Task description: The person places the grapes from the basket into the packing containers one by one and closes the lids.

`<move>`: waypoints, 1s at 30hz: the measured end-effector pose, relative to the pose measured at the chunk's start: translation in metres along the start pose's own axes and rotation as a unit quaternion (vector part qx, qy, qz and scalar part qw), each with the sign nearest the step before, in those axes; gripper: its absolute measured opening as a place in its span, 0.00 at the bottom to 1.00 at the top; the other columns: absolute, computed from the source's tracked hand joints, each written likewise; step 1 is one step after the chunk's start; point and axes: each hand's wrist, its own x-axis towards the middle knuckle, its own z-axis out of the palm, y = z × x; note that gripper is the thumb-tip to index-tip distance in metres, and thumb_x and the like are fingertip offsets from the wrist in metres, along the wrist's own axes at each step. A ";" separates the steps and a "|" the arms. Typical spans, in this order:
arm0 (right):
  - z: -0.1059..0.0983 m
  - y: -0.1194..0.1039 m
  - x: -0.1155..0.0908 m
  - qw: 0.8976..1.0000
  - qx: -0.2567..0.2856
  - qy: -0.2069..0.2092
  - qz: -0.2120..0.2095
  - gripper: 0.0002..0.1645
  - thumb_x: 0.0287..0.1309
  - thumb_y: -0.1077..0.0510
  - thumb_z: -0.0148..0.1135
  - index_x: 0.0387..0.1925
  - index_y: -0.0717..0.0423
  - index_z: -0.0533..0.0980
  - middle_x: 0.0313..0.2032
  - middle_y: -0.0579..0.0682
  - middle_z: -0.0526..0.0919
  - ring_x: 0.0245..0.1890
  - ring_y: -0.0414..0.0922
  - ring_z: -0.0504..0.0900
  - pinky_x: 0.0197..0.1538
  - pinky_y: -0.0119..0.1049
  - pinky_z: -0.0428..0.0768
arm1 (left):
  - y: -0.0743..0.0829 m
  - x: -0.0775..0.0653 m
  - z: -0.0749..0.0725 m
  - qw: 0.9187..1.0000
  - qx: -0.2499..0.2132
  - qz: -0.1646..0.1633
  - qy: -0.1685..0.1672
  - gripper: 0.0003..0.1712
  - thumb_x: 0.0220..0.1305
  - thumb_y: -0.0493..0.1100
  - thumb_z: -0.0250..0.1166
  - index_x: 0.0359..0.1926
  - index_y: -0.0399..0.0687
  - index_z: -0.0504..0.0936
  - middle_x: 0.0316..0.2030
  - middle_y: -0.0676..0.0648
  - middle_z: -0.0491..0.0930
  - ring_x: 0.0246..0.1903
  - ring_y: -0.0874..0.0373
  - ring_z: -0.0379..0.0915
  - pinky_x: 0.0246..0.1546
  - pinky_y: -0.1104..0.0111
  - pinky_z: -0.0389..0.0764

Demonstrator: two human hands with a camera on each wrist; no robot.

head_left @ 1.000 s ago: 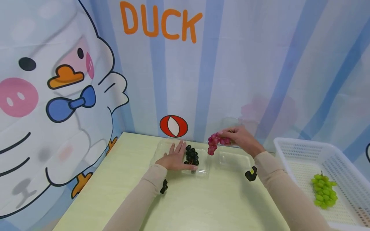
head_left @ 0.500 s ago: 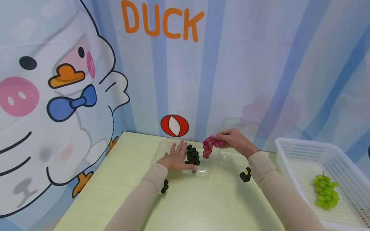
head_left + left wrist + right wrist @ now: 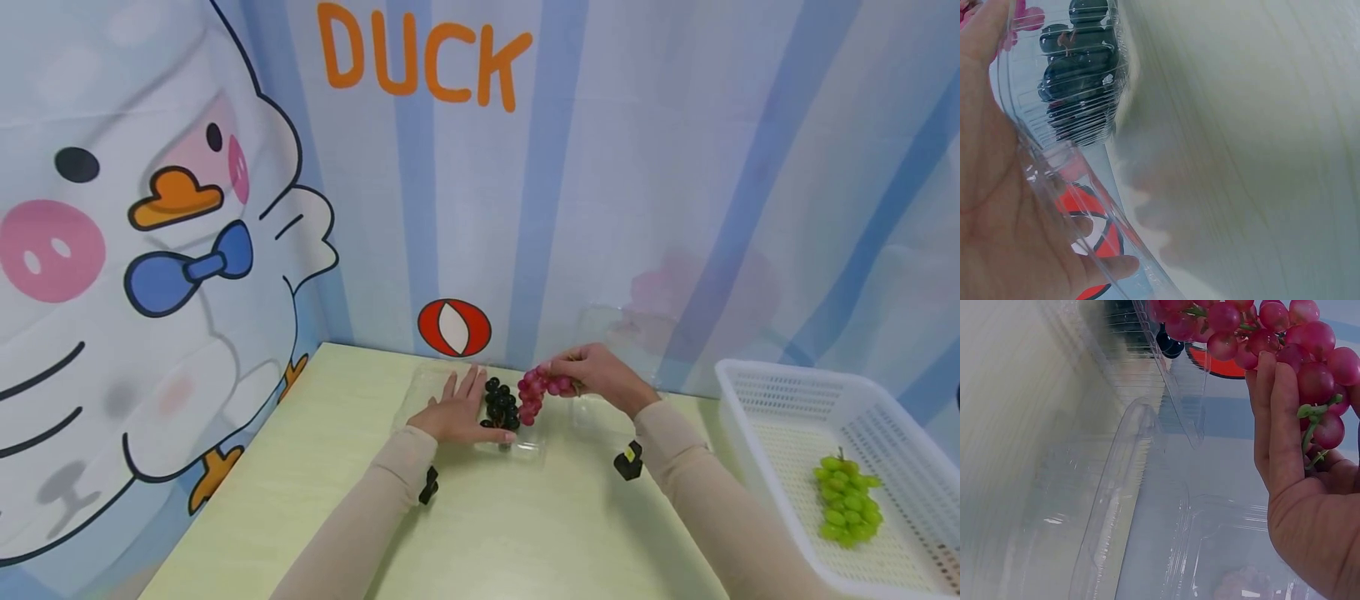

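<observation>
My left hand (image 3: 455,418) rests on a clear plastic clamshell box (image 3: 531,448), its fingers straight and spread over the lid side. A bunch of black grapes (image 3: 501,402) lies in the box beside that hand; the left wrist view shows these dark grapes (image 3: 1082,69) through the ribbed clear wall. With thumb and fingers, my right hand (image 3: 600,373) holds a bunch of red grapes (image 3: 534,395) near its green stem (image 3: 1313,412). The red bunch hangs over the box's right part, close against the black grapes. Whether the two bunches touch, I cannot tell.
A second clear box (image 3: 600,417) stands open under the right forearm, its lid (image 3: 1229,550) raised against the curtain. To the right is a white plastic basket (image 3: 795,383) holding green grapes (image 3: 847,500). A printed duck curtain (image 3: 630,167) closes off the table's back.
My right hand has moved left and slightly down, bringing the red grapes from above the gap between the boxes to beside the black grapes. The left hand stays in place.
</observation>
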 end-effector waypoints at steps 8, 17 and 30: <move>-0.001 0.002 -0.002 1.000 -0.009 -0.020 -0.005 0.22 0.67 0.44 0.66 0.50 0.56 0.86 0.37 0.52 0.89 0.35 0.44 0.85 0.47 0.43 0.85 | -0.001 0.001 0.001 1.000 0.003 0.000 -0.001 0.76 0.48 0.88 0.56 0.83 0.54 0.33 0.82 0.50 0.30 0.79 0.37 0.26 0.69 0.30 0.52; -0.002 0.003 -0.005 0.999 -0.014 -0.028 0.008 0.19 0.68 0.49 0.65 0.51 0.57 0.86 0.37 0.52 0.89 0.33 0.43 0.85 0.43 0.42 0.85 | -0.001 0.002 0.002 1.000 0.005 0.001 -0.003 0.75 0.49 0.88 0.56 0.83 0.54 0.33 0.82 0.50 0.30 0.79 0.37 0.26 0.69 0.30 0.52; 0.006 0.003 -0.003 0.997 -0.066 -0.027 0.004 0.18 0.66 0.48 0.67 0.47 0.57 0.87 0.36 0.50 0.89 0.34 0.42 0.82 0.44 0.42 0.84 | -0.001 0.001 0.001 1.000 -0.001 0.001 -0.005 0.76 0.48 0.88 0.56 0.83 0.54 0.33 0.82 0.50 0.30 0.79 0.37 0.25 0.69 0.30 0.51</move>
